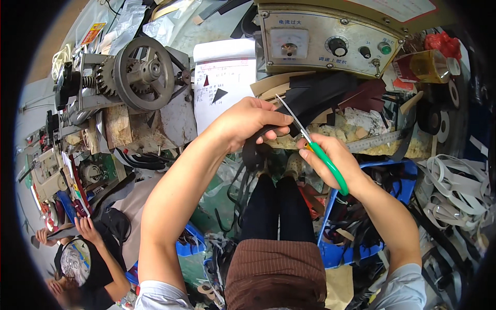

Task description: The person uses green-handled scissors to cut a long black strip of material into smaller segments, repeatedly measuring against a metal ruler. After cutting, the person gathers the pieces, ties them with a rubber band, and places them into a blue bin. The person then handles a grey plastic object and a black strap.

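Note:
My left hand (258, 121) is closed on a dark strip (264, 135) of leather-like material, which hangs down below my fingers. In my right hand (333, 160) is a pair of scissors (324, 155) with green handles. Their metal blades point up and to the left, just right of my left fingertips. Whether the blades touch the strip I cannot tell. Behind them, black pieces (312, 95) lie in a pile on the bench, with tan pieces (274, 85) on its left and a dark red piece (366, 95) on its right.
A control box (330, 39) stands at the back; a machine with a handwheel (143, 73) is at left. A notepad (225, 67) lies between. Bottle (421, 67) and ruler (374, 141) are at right. A blue crate (368, 253) sits below. A co-worker (90, 258) works at far left.

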`<state>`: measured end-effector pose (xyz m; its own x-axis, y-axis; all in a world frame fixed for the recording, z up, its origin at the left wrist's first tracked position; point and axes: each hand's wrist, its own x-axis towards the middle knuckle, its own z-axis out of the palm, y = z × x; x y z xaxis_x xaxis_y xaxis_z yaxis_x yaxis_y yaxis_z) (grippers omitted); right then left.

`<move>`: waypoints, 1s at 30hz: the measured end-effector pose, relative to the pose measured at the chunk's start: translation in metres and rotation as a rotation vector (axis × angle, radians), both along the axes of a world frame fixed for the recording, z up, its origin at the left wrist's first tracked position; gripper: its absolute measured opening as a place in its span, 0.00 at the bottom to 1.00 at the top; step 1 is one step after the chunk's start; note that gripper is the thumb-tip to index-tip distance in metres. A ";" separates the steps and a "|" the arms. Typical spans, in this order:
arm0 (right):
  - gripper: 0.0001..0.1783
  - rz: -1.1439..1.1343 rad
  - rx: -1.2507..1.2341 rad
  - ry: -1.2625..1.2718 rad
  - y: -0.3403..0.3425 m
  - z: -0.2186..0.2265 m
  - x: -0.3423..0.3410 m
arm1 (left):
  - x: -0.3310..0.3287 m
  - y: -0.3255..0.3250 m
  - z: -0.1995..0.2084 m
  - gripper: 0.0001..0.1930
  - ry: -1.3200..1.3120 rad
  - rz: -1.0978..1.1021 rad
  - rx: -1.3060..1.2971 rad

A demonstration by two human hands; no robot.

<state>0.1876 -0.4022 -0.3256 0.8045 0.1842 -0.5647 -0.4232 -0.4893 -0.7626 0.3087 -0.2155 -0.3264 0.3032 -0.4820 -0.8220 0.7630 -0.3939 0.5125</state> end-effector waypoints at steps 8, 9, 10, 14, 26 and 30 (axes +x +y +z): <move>0.18 -0.480 0.533 0.055 -0.012 0.032 -0.017 | -0.043 -0.001 0.032 0.22 -0.204 -0.010 -0.044; 0.23 -0.401 0.508 -0.061 -0.018 0.044 -0.014 | -0.056 -0.009 0.048 0.35 -0.268 -0.038 -0.052; 0.24 -0.370 0.478 -0.063 -0.022 0.051 -0.012 | -0.068 -0.013 0.052 0.45 -0.388 -0.090 -0.084; 0.30 -0.240 0.388 0.102 -0.054 0.085 0.004 | -0.066 -0.038 0.072 0.56 -0.169 -0.124 -0.331; 0.15 0.223 -0.343 -0.305 -0.122 -0.018 0.002 | -0.077 -0.028 -0.023 0.12 -0.497 -0.518 0.151; 0.13 0.272 -0.361 -0.488 -0.129 -0.040 0.002 | -0.090 -0.030 -0.036 0.13 -0.615 -0.374 0.213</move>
